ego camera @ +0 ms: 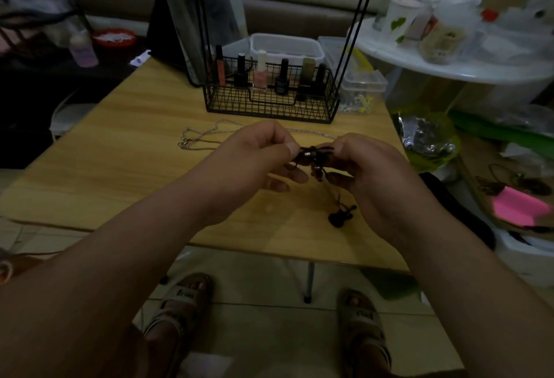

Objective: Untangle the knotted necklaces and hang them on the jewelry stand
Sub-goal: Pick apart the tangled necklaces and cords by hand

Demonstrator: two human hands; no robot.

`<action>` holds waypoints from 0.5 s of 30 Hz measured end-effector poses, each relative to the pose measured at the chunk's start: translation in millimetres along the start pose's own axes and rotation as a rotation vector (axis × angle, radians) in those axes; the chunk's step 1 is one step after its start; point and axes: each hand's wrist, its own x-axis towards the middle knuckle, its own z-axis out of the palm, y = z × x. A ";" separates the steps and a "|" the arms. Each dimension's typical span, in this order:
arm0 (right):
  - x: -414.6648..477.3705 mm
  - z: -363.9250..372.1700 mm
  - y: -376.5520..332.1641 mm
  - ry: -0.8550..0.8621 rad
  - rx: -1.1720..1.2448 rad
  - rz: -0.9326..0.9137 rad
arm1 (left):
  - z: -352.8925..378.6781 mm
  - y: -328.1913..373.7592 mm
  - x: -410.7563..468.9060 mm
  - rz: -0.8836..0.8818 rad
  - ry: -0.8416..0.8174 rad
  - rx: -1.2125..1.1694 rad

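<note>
While the dark cord knot (pixel 313 157) is held above the table (pixel 120 167), its strands run left-right between the hands. Left hand (pixel 254 155) pinches one side, right hand (pixel 368 167) the other, both equally near. Guitar pendant (pixel 340 217) trails below. Jewelry stand (pixel 239 101) straight beyond.

Light wooden table (pixel 120 167): black wire-basket jewelry stand (pixel 269 104) at far edge, nail polish bottles (pixel 259 76) inside. White plastic tub (pixel 286 46) behind stand; clear lidded box (pixel 364 80) right of it. Thin silver chain (pixel 204 137) on tabletop before stand. Dark knotted cord necklace (pixel 313 158) above table, between left hand (pixel 257 155) and right hand (pixel 368 167).
</note>
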 end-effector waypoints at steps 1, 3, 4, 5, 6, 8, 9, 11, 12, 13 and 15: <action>0.8 0.6 0.5 -0.003 0.018 0.001 | 0.2 -0.4 1.1 -0.015 0.026 -0.047; 1.4 1.5 1.7 0.006 0.001 -0.020 | -0.4 -1.9 3.3 -0.029 0.073 -0.086; 1.1 1.9 2.3 0.004 -0.017 -0.031 | -0.9 -2.4 3.8 -0.030 0.078 -0.094; 0.7 2.2 2.4 -0.006 -0.033 -0.035 | -1.1 -3.0 4.1 -0.026 0.071 -0.100; 0.0 2.3 2.1 -0.025 -0.044 -0.030 | -0.8 -3.7 4.0 -0.018 0.058 -0.101; -0.8 2.1 2.0 -0.077 -0.059 -0.003 | 0.4 -4.6 2.8 -0.004 0.039 -0.087; -1.2 2.2 1.9 -0.102 -0.060 0.015 | 0.6 -5.2 2.4 0.000 0.038 -0.076; -2.7 1.9 0.6 -0.134 -0.066 0.037 | 0.5 -5.8 2.2 0.008 0.047 -0.060; -3.3 1.3 0.2 -0.142 -0.073 0.034 | 0.0 -5.5 2.2 0.010 0.053 -0.055; -4.0 0.5 -0.2 -0.149 -0.086 0.026 | -0.8 -5.1 2.2 0.013 0.057 -0.048; -5.5 -0.7 -1.3 -0.154 -0.154 0.013 | -2.2 -3.9 1.8 0.019 0.060 -0.024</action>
